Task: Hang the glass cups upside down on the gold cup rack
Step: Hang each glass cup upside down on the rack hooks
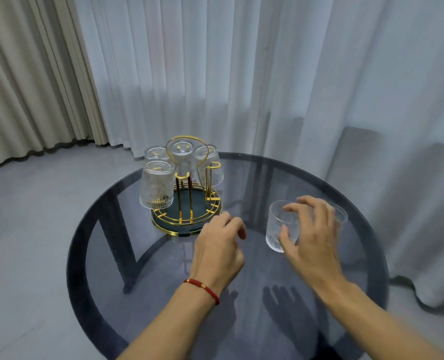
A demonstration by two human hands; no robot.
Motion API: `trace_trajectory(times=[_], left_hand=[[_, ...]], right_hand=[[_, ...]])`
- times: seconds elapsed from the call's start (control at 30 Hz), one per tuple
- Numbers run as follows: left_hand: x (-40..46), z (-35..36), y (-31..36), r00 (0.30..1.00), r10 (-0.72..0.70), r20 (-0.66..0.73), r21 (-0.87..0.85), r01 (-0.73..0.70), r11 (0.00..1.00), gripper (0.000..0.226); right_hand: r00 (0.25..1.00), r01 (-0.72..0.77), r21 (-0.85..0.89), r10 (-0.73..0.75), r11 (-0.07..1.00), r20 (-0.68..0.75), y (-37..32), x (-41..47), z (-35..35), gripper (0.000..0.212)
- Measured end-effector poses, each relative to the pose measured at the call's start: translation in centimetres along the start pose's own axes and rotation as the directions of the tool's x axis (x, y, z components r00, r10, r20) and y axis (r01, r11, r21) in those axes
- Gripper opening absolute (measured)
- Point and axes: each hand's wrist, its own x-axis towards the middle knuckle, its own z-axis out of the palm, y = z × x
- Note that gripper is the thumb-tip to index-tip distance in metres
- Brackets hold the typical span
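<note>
The gold cup rack [187, 203] stands on a round dark tray at the far left of the glass table [241, 294]. Several ribbed glass cups [156, 185] hang upside down on its posts. Two gold posts at the front and right carry nothing. An upright glass cup [275, 224] stands on the table to the right of the rack. My right hand [310, 235] hovers over and around that cup with fingers spread, not closed on it. A second cup [342, 214] peeks out behind that hand. My left hand [219, 245], loosely curled and holding nothing, floats just in front of the rack's tray.
Sheer white curtains hang close behind the table, with beige drapes at the far left. A grey upholstered seat [358, 157] shows behind the curtain on the right. Grey floor lies to the left of the table.
</note>
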Motion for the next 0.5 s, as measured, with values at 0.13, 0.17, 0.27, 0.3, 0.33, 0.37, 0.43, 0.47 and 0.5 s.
trace_trajectory(times=[0.13, 0.17, 0.27, 0.3, 0.33, 0.37, 0.43, 0.47, 0.5], left_hand=[[-0.2, 0.1, 1.2, 1.000, -0.012, 0.004, -0.083, 0.012, 0.996, 0.037], [-0.2, 0.2, 1.3, 1.000, -0.019, 0.003, -0.102, 0.019, 0.995, 0.038], [-0.1, 0.4, 1.5, 0.999, -0.049, 0.006, -0.121, 0.049, 0.991, 0.041], [-0.1, 0.5, 1.5, 0.999, -0.052, 0.014, -0.117, 0.054, 0.992, 0.041], [-0.1, 0.6, 1.5, 0.999, -0.048, 0.026, -0.108, 0.051, 0.993, 0.041], [-0.1, 0.7, 1.5, 0.998, -0.037, 0.044, -0.094, 0.041, 0.995, 0.041], [-0.3, 1.0, 1.5, 0.996, -0.018, 0.085, -0.070, 0.024, 0.997, 0.040], [-0.4, 1.2, 1.6, 0.996, -0.013, 0.093, -0.074, 0.020, 0.997, 0.040], [-0.4, 1.3, 1.6, 0.995, -0.010, 0.097, -0.086, 0.019, 0.996, 0.040]], right_hand=[[0.939, -0.335, 0.032, 0.337, 0.942, -0.068, 3.5, -0.7, -1.0, 0.069], [0.928, -0.361, 0.058, 0.364, 0.931, -0.073, 4.4, -0.6, -1.3, 0.076], [0.884, -0.467, 0.188, 0.459, 0.864, 0.088, 6.7, -0.8, -1.6, 0.099], [0.851, -0.525, 0.230, 0.496, 0.820, 0.176, 7.2, -1.1, -1.4, 0.106], [0.815, -0.575, 0.240, 0.522, 0.782, 0.254, 7.5, -1.3, -1.2, 0.110], [0.783, -0.610, 0.225, 0.535, 0.759, 0.316, 7.7, -1.5, -0.9, 0.113], [0.749, -0.641, 0.197, 0.547, 0.742, 0.375, 8.1, -1.7, -0.3, 0.112], [0.744, -0.649, 0.204, 0.555, 0.733, 0.372, 8.3, -1.6, 0.0, 0.109], [0.741, -0.658, 0.220, 0.568, 0.720, 0.358, 8.5, -1.5, 0.1, 0.104]])
